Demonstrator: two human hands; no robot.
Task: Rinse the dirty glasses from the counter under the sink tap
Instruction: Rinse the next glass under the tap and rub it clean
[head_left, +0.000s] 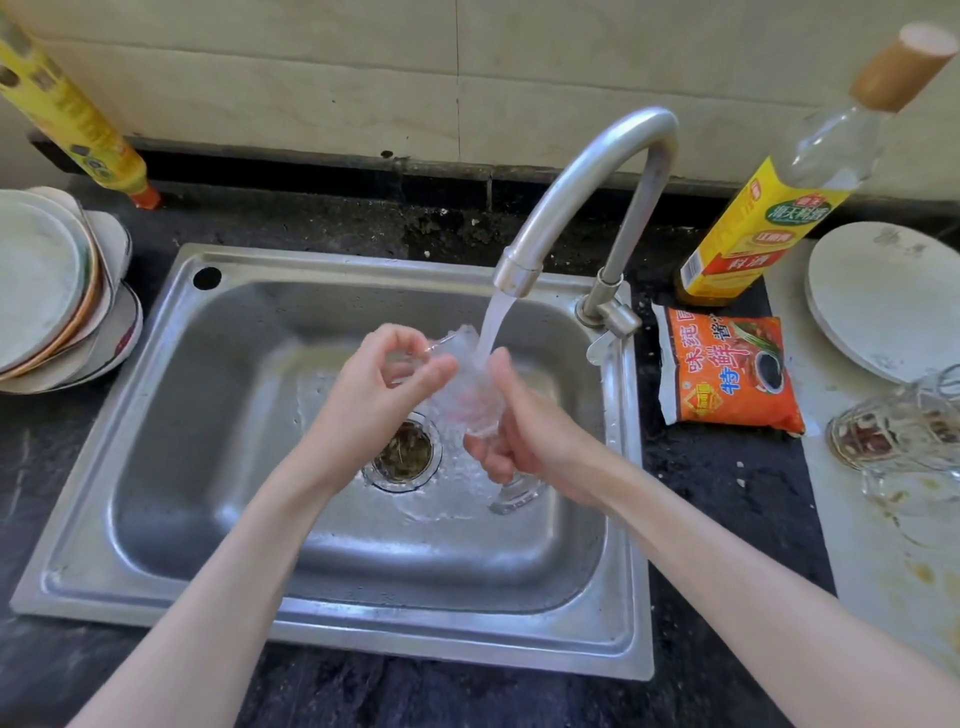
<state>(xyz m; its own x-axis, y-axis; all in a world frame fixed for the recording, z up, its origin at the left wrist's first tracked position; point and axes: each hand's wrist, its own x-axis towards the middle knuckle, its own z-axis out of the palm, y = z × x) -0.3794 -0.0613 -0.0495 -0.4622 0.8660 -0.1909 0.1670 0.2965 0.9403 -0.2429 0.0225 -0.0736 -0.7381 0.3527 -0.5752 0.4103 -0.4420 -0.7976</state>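
Both bare forearms reach forward and converge — the left hand (387, 371) curls thumb and fingers round the rim of a glass (462, 389), while the right hand (524, 431) wraps its lower part, thumb pointing up along the side — wrists bent slightly inward

Soft, even daylight fills the scene — shadows are faint, with only a dull sheen on the steel sink (171, 395) and tap (587, 171). The wide lens bends the edges, so the bottles (769, 218) at both upper corners lean outward. Focus is fair, though splashing water blurs the glass (462, 384).
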